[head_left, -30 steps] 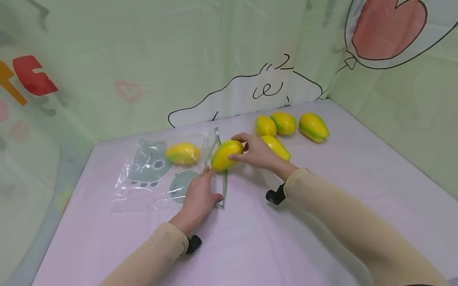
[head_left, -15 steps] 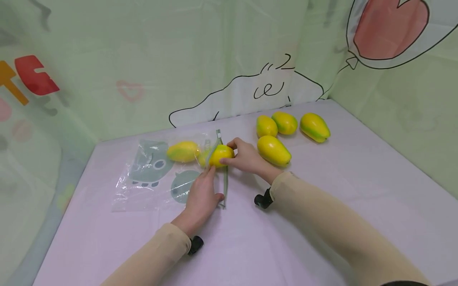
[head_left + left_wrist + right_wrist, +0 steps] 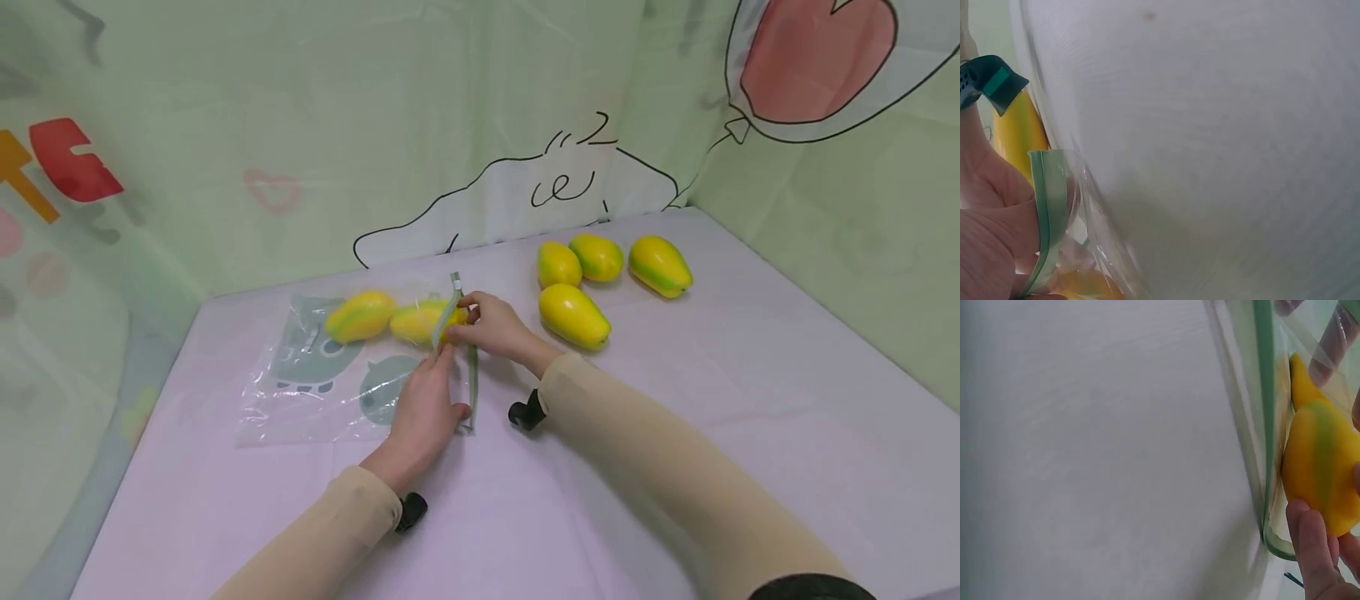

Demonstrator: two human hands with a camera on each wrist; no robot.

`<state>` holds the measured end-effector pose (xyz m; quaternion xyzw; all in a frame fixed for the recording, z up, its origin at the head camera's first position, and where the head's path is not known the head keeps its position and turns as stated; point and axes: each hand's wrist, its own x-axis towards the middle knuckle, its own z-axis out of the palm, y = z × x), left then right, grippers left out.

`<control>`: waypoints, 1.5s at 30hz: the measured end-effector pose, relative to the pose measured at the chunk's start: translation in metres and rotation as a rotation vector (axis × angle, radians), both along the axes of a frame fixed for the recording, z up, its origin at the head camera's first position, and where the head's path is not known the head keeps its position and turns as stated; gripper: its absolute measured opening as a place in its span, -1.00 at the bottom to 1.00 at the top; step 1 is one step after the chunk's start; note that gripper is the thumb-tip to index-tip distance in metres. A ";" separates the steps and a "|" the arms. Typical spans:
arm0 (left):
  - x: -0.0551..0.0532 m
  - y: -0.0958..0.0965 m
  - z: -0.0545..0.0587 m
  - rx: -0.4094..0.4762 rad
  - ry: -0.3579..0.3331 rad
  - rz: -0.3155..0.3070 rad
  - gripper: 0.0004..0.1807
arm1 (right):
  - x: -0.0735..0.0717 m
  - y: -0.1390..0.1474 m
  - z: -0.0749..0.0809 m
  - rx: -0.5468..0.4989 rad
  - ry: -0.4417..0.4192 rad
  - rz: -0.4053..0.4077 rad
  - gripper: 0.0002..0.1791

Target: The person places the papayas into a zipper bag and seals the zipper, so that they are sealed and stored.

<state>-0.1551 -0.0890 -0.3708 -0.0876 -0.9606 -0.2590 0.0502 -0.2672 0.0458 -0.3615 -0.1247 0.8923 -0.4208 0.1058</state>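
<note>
A yellow-green mango (image 3: 422, 319) is lying partly inside the mouth of a clear plastic bag (image 3: 315, 392), just past the bag's green zip strip (image 3: 471, 375). The right hand (image 3: 495, 327) is gripping the mango's near end, its fingers (image 3: 1310, 550) curling round the fruit at the opening. The left hand (image 3: 423, 410) is pinching the zip strip between thumb and fingers, lifting that edge so the mouth is gaping; the left wrist view is showing the strip running across the palm. A second mango (image 3: 361, 316) is already lying deeper in the bag, touching or nearly touching the first one, so little room is remaining along that upper side, while the lower part of the bag, printed with grey cartoon shapes, is lying flat on the pale lilac surface (image 3: 675, 400).

The held mango is looking smooth and glossy, bright yellow with a green stripe along its side, tapering to a point.

To the right, well apart from the bag, four more mangoes (image 3: 573, 315) are sitting near the back edge of the surface, where a green printed curtain (image 3: 375, 125) is closing it off. The near half of the surface is lying open around both sleeves.
</note>
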 end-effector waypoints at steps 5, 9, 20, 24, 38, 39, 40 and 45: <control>0.000 -0.001 -0.001 -0.009 0.009 0.005 -0.04 | -0.002 -0.006 -0.003 -0.115 -0.030 0.043 -0.48; 0.000 0.000 -0.002 -0.009 0.017 -0.003 -0.03 | -0.001 -0.011 -0.007 -0.210 -0.074 0.127 -0.57; 0.003 0.003 0.001 0.032 0.013 -0.004 0.00 | 0.004 0.004 0.003 -0.188 -0.141 0.174 -0.57; 0.004 0.002 0.002 0.081 -0.009 0.018 -0.01 | 0.007 0.030 0.018 -0.187 -0.150 0.182 -0.55; 0.007 -0.001 0.000 0.124 -0.070 0.044 0.05 | 0.004 0.142 0.060 -0.087 -0.014 0.006 -0.54; 0.007 -0.001 0.000 0.124 -0.075 0.045 0.05 | 0.004 0.146 0.060 -0.055 0.005 -0.017 -0.54; 0.007 -0.001 0.000 0.124 -0.078 0.046 0.05 | 0.004 0.148 0.059 -0.021 0.022 -0.036 -0.53; 0.007 0.000 -0.001 0.123 -0.082 0.046 0.06 | 0.000 0.148 0.051 0.155 0.082 -0.077 -0.49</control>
